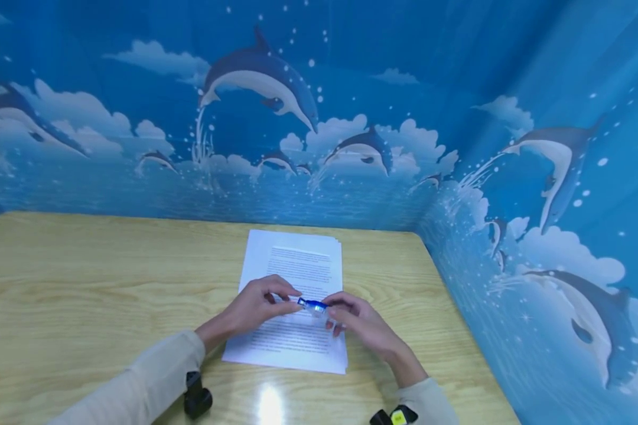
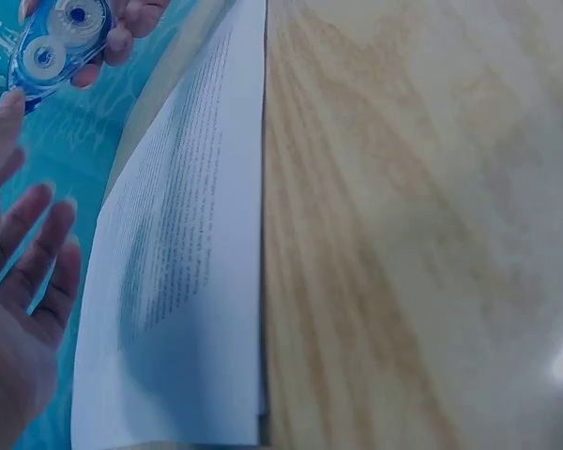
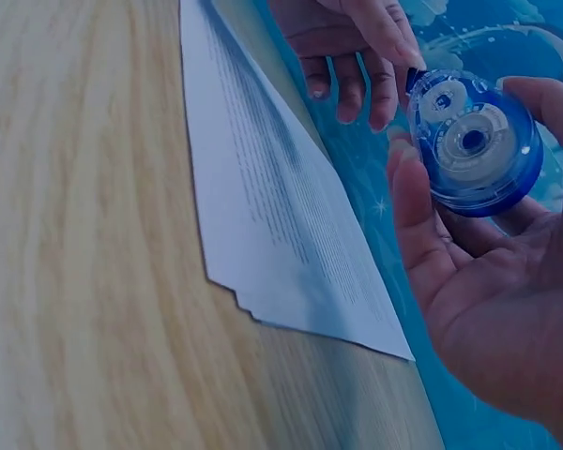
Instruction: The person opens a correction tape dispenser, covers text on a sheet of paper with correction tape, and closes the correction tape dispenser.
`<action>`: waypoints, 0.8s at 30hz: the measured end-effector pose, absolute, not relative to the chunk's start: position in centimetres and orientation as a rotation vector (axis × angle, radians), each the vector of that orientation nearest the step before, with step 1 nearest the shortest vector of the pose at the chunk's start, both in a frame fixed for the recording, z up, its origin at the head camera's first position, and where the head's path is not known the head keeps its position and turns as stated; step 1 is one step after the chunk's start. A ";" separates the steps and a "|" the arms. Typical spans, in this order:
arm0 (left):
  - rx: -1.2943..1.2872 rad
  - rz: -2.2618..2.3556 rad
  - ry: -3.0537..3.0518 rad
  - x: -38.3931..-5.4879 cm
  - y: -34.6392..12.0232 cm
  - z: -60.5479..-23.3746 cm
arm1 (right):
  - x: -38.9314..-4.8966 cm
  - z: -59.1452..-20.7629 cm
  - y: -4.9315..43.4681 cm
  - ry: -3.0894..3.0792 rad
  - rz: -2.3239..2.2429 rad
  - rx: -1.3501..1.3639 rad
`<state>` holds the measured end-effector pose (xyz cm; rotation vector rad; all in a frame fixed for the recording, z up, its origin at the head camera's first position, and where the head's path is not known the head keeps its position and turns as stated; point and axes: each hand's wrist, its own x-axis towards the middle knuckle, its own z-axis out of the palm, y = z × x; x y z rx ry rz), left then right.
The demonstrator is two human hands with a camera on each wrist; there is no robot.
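Note:
A blue, see-through correction tape (image 1: 315, 306) with white reels inside is held over printed paper. My right hand (image 1: 363, 323) grips its rounded body between thumb and fingers; the reels (image 3: 471, 142) face the camera in the right wrist view. At the narrow end, my left hand (image 1: 260, 302) pinches the small dark tip (image 3: 414, 79) with thumb and index finger. The other left fingers (image 2: 39, 248) spread apart below, touching nothing. Beneath both hands lies a stack of printed sheets (image 1: 287, 336), its edges slightly uneven.
The light wood table (image 1: 111, 265) extends far to the left and ends closer on the right. A blue curtain with dolphins (image 1: 351, 195) hangs behind the table and along its right side. Black wrist devices (image 1: 195, 395) sit by the sleeves near the front.

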<state>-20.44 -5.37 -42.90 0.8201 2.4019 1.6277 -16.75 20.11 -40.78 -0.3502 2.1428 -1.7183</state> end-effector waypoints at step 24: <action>1.356 0.297 2.840 -22.2 1.7 -41.8 | -18.2 -41.9 29.9 2.953 -1.513 0.292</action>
